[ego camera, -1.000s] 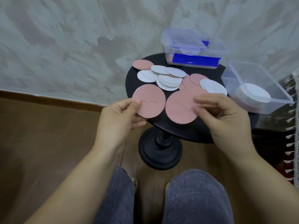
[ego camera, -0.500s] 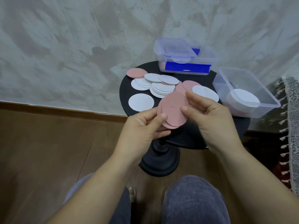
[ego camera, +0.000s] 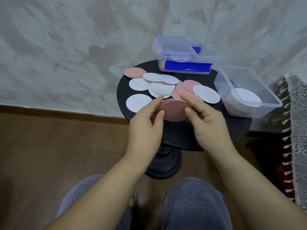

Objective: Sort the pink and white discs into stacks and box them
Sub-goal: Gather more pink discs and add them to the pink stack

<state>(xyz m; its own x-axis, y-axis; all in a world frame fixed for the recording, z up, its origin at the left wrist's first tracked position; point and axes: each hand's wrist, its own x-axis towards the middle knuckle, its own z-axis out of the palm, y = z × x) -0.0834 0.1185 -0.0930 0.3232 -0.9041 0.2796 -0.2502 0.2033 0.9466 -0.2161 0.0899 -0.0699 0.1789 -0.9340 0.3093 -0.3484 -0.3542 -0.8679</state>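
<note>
Pinched the pink stack [ego camera: 173, 111] lightly at opposite rims between half-curled left hand [ego camera: 146, 125] and right hand [ego camera: 211, 125], thumbs nearest, forefingers beyond; judged light, thin, stiff yet slippery, best lifted by the edges.

A mottled grey-white plaster wall [ego camera: 66, 47] meets a brown wooden floor [ego camera: 49, 146] at a wooden baseboard [ego camera: 49, 110], with a round black pedestal table [ego camera: 239, 128] and a tasselled lace cloth [ego camera: 299, 113] at right.

no readable text, no labels, no brands, no numbers on any surface
</note>
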